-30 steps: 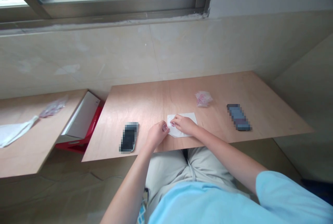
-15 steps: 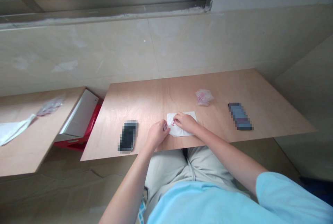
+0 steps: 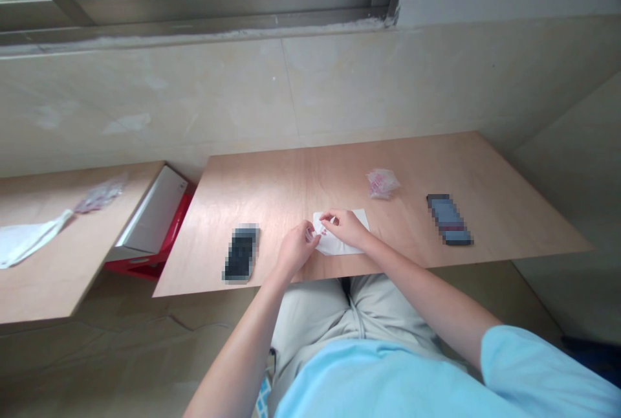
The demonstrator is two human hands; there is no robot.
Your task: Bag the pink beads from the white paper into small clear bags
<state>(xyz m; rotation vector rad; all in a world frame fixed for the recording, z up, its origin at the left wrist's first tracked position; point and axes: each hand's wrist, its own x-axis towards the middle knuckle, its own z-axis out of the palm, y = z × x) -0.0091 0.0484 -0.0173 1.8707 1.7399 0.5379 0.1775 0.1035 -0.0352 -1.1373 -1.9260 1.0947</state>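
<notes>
A white sheet [image 3: 342, 246] lies near the front edge of the wooden table, with several small red pieces [image 3: 325, 231] on it. At the sheet's left edge my left hand [image 3: 297, 246] is closed around a small clear and whitish item, too small to name. My right hand [image 3: 347, 228] is over the sheet, its thumb and index finger pinched together just above the red pieces; what they hold, if anything, is too small to tell. Behind the sheet sits a crumpled clear bag [image 3: 383, 184] with pink bits inside.
A dark phone [image 3: 241, 253] lies on the left of the table [image 3: 272, 178], another phone [image 3: 449, 219] on the right. A second table [image 3: 43, 275] at far left bears a white cloth [image 3: 29, 241] and a plastic bag [image 3: 100, 196]. Between the tables are a white box [image 3: 150, 211] and a red container [image 3: 177, 227].
The view has shifted slightly. My right hand's fingertips have moved a little up and left from the red pieces, which show more plainly. My left hand stays nearly in place.
</notes>
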